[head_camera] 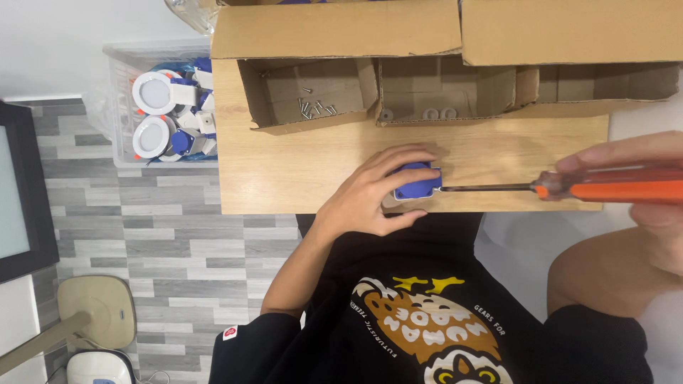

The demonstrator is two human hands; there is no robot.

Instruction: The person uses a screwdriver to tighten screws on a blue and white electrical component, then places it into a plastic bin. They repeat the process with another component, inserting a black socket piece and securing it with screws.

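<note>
Left hand (370,192) fingers grip the blue part (416,181); right hand (644,185) fingers clench the orange screwdriver (569,188). Keep its tip straight.

Bare table (284,171) lies open on your left; 3 cardboard boxes (441,85) wall off the far edge, overhanging flaps above.

The desk (299,171) was matt light wood; the screwdriver (569,188) had glossy orange plastic and a metal shaft; the boxes (334,32) were dull cardboard.
</note>
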